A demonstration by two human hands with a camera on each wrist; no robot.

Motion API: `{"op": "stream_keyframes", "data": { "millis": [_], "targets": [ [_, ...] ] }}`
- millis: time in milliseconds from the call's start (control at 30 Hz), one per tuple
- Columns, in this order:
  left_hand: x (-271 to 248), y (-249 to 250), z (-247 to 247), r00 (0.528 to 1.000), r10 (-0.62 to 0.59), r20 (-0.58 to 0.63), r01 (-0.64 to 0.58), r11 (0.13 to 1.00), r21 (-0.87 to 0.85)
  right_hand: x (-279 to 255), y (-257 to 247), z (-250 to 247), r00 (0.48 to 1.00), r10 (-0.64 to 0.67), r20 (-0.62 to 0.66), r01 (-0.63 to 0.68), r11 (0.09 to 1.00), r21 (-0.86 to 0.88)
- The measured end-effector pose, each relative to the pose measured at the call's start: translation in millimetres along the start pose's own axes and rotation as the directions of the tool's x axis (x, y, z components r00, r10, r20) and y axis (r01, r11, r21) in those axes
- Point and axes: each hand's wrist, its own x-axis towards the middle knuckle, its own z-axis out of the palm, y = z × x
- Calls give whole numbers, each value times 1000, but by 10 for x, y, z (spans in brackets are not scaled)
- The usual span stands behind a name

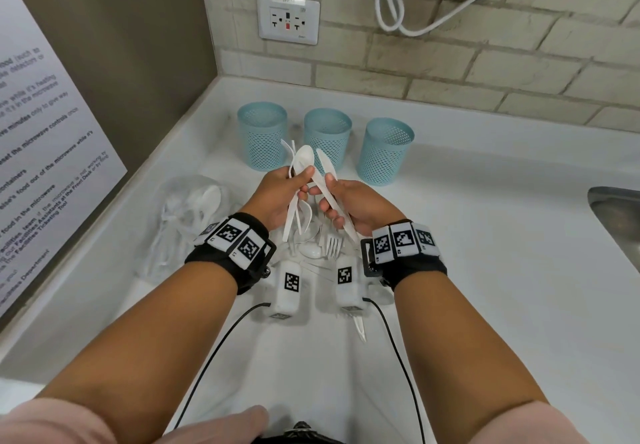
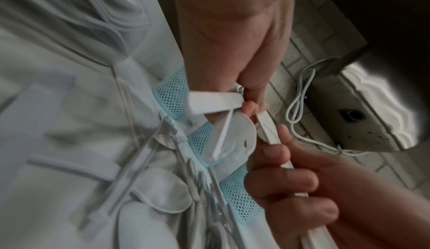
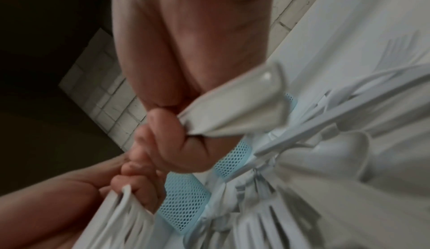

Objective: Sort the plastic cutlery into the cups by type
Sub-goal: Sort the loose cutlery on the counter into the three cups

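Three blue mesh cups stand in a row on the white counter: left cup (image 1: pixel 262 135), middle cup (image 1: pixel 327 137), right cup (image 1: pixel 384 151). In front of them my left hand (image 1: pixel 292 189) grips a bunch of white plastic spoons (image 1: pixel 303 159), bowls pointing toward the cups. My right hand (image 1: pixel 334 198) holds a white plastic knife (image 1: pixel 327 170) by its handle, close beside the left hand. Below the hands loose cutlery lies in a pile, with a fork (image 1: pixel 334 244) and a spoon (image 1: pixel 310 250) showing. Both wrist views are blurred; the left wrist view shows the spoons (image 2: pixel 235 135) and the knife (image 2: pixel 267 129) against the cups.
A clear plastic bag (image 1: pixel 187 208) with more white cutlery lies at the left of the counter. A steel sink (image 1: pixel 620 222) sits at the right edge. A brick wall with an outlet (image 1: pixel 288 18) and a white cord (image 1: pixel 391 11) is behind the cups.
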Motion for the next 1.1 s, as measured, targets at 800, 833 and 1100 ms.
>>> {"op": "stream_keyframes", "data": {
  "millis": [800,833,1100],
  "targets": [
    [-22,-31,-63,999,-42,14,44,971,-234,92,43,-22,999,-33,-15,34,998,53],
    [-26,-30,-72,1000,-30,-7,27,971,-237,105,28,-2,999,-33,-33,35,998,58],
    [-34,31,-180,983,6,-183,-50,970,-238,235,-308,112,982,-125,-142,125,992,-9]
  ]
}}
